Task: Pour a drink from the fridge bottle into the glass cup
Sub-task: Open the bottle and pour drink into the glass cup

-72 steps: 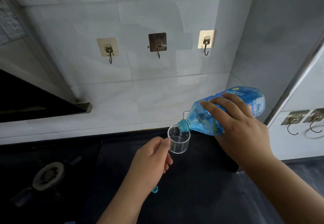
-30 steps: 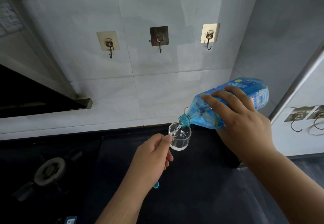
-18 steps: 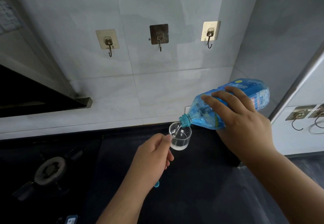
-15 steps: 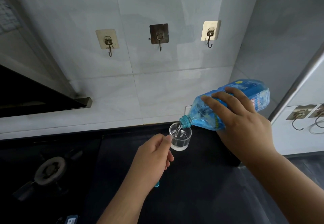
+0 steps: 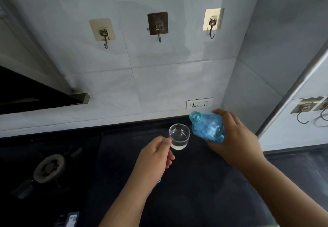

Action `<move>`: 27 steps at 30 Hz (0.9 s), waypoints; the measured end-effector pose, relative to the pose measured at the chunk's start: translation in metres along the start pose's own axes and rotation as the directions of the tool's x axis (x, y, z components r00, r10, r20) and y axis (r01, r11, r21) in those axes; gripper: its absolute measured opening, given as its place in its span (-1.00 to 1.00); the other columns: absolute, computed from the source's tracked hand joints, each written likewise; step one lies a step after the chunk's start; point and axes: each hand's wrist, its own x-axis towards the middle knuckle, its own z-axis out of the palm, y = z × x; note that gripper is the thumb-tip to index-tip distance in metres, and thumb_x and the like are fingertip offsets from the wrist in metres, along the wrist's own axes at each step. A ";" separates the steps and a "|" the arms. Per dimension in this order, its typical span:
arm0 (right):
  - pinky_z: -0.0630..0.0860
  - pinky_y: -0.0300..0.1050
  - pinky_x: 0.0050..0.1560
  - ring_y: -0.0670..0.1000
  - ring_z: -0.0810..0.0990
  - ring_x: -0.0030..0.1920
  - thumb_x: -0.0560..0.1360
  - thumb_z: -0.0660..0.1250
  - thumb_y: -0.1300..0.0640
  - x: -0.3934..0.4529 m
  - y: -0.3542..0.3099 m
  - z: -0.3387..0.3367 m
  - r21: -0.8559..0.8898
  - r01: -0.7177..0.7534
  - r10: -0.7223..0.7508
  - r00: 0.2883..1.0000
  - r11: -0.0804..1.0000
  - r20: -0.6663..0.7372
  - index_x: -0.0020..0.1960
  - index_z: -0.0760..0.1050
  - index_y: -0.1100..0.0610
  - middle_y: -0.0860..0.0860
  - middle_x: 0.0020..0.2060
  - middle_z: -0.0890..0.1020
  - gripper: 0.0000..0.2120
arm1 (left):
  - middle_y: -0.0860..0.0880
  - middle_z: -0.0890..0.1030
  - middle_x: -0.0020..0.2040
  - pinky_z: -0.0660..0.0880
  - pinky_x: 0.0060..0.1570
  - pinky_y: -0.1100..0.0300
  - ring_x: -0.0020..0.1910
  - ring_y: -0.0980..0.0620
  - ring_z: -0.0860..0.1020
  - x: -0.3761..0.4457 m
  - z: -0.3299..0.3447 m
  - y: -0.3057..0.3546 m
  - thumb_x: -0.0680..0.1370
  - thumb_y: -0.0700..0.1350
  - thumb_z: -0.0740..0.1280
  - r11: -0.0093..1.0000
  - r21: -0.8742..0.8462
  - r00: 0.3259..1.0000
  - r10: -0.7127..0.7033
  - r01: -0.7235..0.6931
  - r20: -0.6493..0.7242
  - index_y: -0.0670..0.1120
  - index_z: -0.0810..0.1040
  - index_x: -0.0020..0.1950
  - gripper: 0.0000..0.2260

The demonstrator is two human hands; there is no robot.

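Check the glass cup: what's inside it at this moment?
The glass cup holds a shallow layer of clear liquid at its bottom. The left hand covers its near-left side, so the exact level there is hidden.

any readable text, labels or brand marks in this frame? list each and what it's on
None can be read.
Blue bottle in the right hand: no label print shows at this angle.
Small object with a pale label at the bottom edge: print too blurred.
Wall socket: only slots, no lettering.
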 end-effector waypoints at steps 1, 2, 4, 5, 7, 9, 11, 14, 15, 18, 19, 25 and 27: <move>0.46 -0.06 -0.10 0.12 0.62 0.18 0.32 0.58 -0.15 -0.002 0.005 0.011 0.037 -0.040 0.039 0.999 0.999 0.037 0.46 0.29 -0.11 -0.08 0.30 0.54 -0.19 | 0.04 0.67 -0.28 0.58 -0.15 0.15 -0.32 0.16 0.57 0.004 0.002 -0.006 0.71 0.04 0.22 1.000 -0.006 1.000 -0.010 0.010 0.002 -0.07 0.57 -0.13 -0.69; 0.46 -0.06 -0.10 0.12 0.63 0.16 0.31 0.59 -0.14 -0.005 0.011 0.022 0.070 -0.082 0.076 0.994 0.994 0.081 0.44 0.29 -0.10 -0.08 0.28 0.55 -0.20 | 0.03 0.68 -0.27 0.57 -0.16 0.17 -0.32 0.15 0.57 0.008 0.004 -0.012 0.71 0.02 0.23 1.000 -0.014 1.000 -0.024 0.024 0.004 -0.07 0.57 -0.14 -0.70; 0.51 -0.03 -0.06 0.10 0.62 0.12 0.27 0.60 -0.12 -0.010 0.023 0.046 0.126 -0.170 0.145 0.971 0.977 0.188 0.38 0.27 -0.11 -0.08 0.25 0.54 -0.20 | -0.02 0.70 -0.23 0.56 -0.20 0.22 -0.32 0.16 0.58 0.016 0.009 -0.026 0.72 0.00 0.23 0.998 -0.022 0.998 -0.054 0.055 0.018 -0.06 0.56 -0.17 -0.70; 0.54 -0.01 -0.03 0.08 0.61 0.09 0.24 0.61 -0.10 -0.013 0.030 0.057 0.150 -0.221 0.182 0.954 0.964 0.239 0.35 0.26 -0.11 -0.08 0.23 0.54 -0.20 | -0.06 0.72 -0.20 0.57 -0.21 0.25 -0.31 0.16 0.59 0.020 0.011 -0.034 0.72 -0.01 0.23 0.997 -0.026 0.997 -0.070 0.070 0.029 -0.05 0.56 -0.17 -0.70; 0.57 0.02 0.05 0.04 0.58 0.04 0.22 0.62 -0.08 -0.017 0.041 0.078 0.179 -0.318 0.248 0.912 0.931 0.327 0.30 0.24 -0.10 -0.08 0.19 0.51 -0.20 | -0.10 0.73 -0.14 0.57 -0.21 0.27 -0.28 0.16 0.61 0.029 0.016 -0.050 0.72 -0.01 0.23 0.993 -0.036 0.993 -0.108 0.109 0.049 -0.04 0.57 -0.16 -0.71; 0.56 0.01 0.07 0.02 0.57 0.01 0.21 0.64 -0.06 -0.022 0.049 0.098 0.189 -0.369 0.275 0.878 0.910 0.391 0.24 0.22 -0.12 -0.07 0.17 0.51 -0.22 | -0.14 0.74 -0.09 0.57 -0.22 0.29 -0.25 0.13 0.62 0.038 0.022 -0.067 0.72 -0.02 0.22 0.986 -0.047 0.985 -0.159 0.163 0.067 -0.06 0.58 -0.13 -0.72; 0.57 -0.01 0.05 0.00 0.59 0.00 0.21 0.64 -0.06 -0.028 0.053 0.116 0.196 -0.409 0.291 0.848 0.891 0.442 0.18 0.18 -0.16 -0.08 0.14 0.53 -0.24 | -0.15 0.74 -0.07 0.57 -0.20 0.26 -0.22 0.10 0.63 0.049 0.029 -0.086 0.73 -0.03 0.22 0.972 -0.065 0.972 -0.220 0.226 0.079 -0.07 0.58 -0.11 -0.72; 0.59 -0.07 -0.04 0.00 0.61 0.02 0.24 0.65 0.00 -0.035 0.056 0.140 0.205 -0.461 0.308 0.803 0.863 0.511 0.20 0.19 -0.15 -0.06 0.14 0.54 -0.24 | -0.13 0.76 -0.05 0.60 -0.11 0.18 -0.15 0.05 0.66 0.063 0.037 -0.114 0.73 -0.04 0.21 0.944 -0.086 0.945 -0.310 0.319 0.109 -0.08 0.57 -0.12 -0.72; 0.60 -0.11 -0.10 0.00 0.61 0.03 0.25 0.65 0.03 -0.036 0.057 0.146 0.207 -0.473 0.307 0.789 0.857 0.532 0.22 0.20 -0.14 -0.05 0.16 0.54 -0.24 | -0.13 0.76 -0.03 0.63 -0.06 0.16 -0.11 0.03 0.67 0.066 0.039 -0.123 0.73 -0.05 0.21 0.933 -0.082 0.932 -0.339 0.350 0.128 -0.09 0.57 -0.11 -0.72; 0.63 -0.14 -0.18 0.00 0.61 0.05 0.28 0.66 0.06 -0.042 0.056 0.163 0.203 -0.505 0.309 0.750 0.839 0.585 0.29 0.21 -0.08 -0.02 0.18 0.52 -0.22 | -0.12 0.75 0.04 0.66 0.10 0.10 -0.01 0.00 0.69 0.078 0.046 -0.147 0.74 -0.07 0.20 0.900 -0.070 0.894 -0.413 0.429 0.176 -0.12 0.57 -0.06 -0.74; 0.65 -0.12 -0.18 -0.01 0.61 0.06 0.28 0.66 0.06 -0.045 0.055 0.168 0.205 -0.508 0.305 0.742 0.836 0.597 0.30 0.21 -0.08 -0.02 0.19 0.51 -0.21 | -0.11 0.75 0.05 0.66 0.12 0.09 0.02 -0.02 0.70 0.082 0.048 -0.153 0.74 -0.07 0.20 0.889 -0.069 0.882 -0.435 0.452 0.182 -0.12 0.58 -0.04 -0.75; 0.71 -0.05 -0.20 -0.02 0.61 0.05 0.27 0.67 0.04 -0.051 0.053 0.179 0.242 -0.518 0.296 0.747 0.821 0.595 0.34 0.19 -0.09 -0.03 0.20 0.48 -0.16 | -0.13 0.71 0.13 0.62 -0.06 0.16 0.09 -0.07 0.71 0.101 0.068 -0.187 0.75 -0.09 0.19 0.796 -0.150 0.808 -0.561 0.586 0.180 -0.12 0.58 0.08 -0.79; 0.72 -0.04 -0.20 -0.01 0.62 0.05 0.28 0.66 0.10 -0.049 0.056 0.180 0.243 -0.517 0.287 0.741 0.821 0.607 0.35 0.19 -0.10 -0.02 0.22 0.48 -0.16 | -0.13 0.69 0.15 0.62 -0.09 0.16 0.07 -0.06 0.71 0.107 0.076 -0.195 0.75 -0.08 0.18 0.762 -0.175 0.781 -0.600 0.624 0.173 -0.09 0.58 0.13 -0.80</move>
